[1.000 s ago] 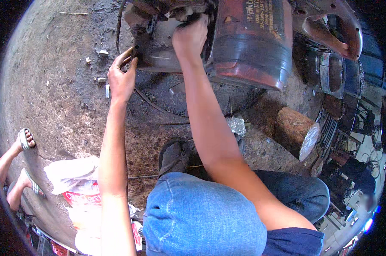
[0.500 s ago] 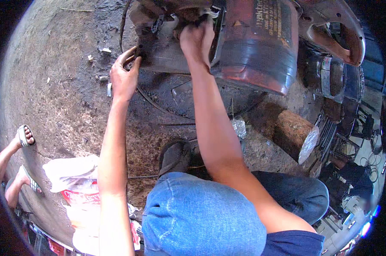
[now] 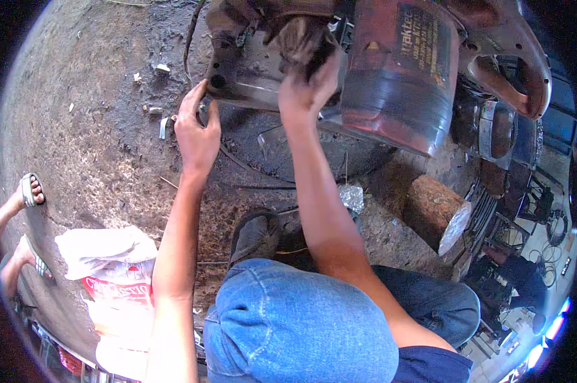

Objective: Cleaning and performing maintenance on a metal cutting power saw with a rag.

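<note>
A cut-off saw with a red-brown, worn motor housing [image 3: 397, 83] and a looped handle [image 3: 531, 96] stands at the top of the view. At the near left corner of its dark metal base [image 3: 253, 86], my left hand [image 3: 198, 137] grips the edge between thumb and fingers. Over the base, left of the motor, my right hand [image 3: 307, 92] is closed and smeared by motion. A crumpled, dirty grey-brown rag [image 3: 298, 41] appears bunched in its fingers. The fingertips are hidden.
A cut log [image 3: 435, 207] lies on the right, near crumpled foil [image 3: 351, 199]. A white-and-red sack [image 3: 113, 281] rests at lower left, close to another person's sandalled foot [image 3: 32, 190]. A dark cable [image 3: 191, 38] runs left of the base. Small scraps litter the stained floor.
My right hand has come nearer to me over the base, and the bunched rag shows more. My left hand stays at the base corner. The whole view has shifted slightly.
</note>
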{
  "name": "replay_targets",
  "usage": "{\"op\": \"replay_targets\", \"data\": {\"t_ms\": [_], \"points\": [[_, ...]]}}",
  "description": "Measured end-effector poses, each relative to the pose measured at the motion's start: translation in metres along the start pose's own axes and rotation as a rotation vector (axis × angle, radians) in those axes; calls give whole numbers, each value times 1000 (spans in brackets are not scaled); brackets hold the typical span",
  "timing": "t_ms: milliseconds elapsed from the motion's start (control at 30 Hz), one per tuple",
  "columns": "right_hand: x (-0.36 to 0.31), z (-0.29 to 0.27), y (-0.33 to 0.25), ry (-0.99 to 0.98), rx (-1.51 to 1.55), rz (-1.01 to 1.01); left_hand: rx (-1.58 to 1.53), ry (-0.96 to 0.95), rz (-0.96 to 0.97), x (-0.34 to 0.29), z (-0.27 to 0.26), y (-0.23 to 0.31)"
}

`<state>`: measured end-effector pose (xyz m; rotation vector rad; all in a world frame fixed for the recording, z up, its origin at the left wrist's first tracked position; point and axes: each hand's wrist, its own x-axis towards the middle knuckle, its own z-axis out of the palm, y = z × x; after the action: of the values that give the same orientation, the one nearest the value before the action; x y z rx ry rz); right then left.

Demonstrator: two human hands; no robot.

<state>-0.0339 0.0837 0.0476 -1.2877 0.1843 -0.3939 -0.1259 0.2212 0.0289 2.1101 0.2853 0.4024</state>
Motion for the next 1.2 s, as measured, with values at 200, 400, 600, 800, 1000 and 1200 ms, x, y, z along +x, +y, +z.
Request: {"op": "replay_targets", "data": {"t_ms": [200,400,600,800,1000,1200], "points": [[-48,5,-13,-373,-888,-72,-367,11,-320,7,-2,-2],[-97,-14,-24,-264,-564,60,-469,126,-360,6,-42,-25],[-54,7,6,-34,-511,-85,-500,205,-368,1,-44,-20],[-114,6,-12,-343,-432,-8,-383,177,-178,5,-70,-14],[-54,-10,-5,-55,-498,325,-547,230,-282,12,-67,-18],[-117,11,-27,-310,-564,-90,-459,122,-301,10,-71,1]]}}
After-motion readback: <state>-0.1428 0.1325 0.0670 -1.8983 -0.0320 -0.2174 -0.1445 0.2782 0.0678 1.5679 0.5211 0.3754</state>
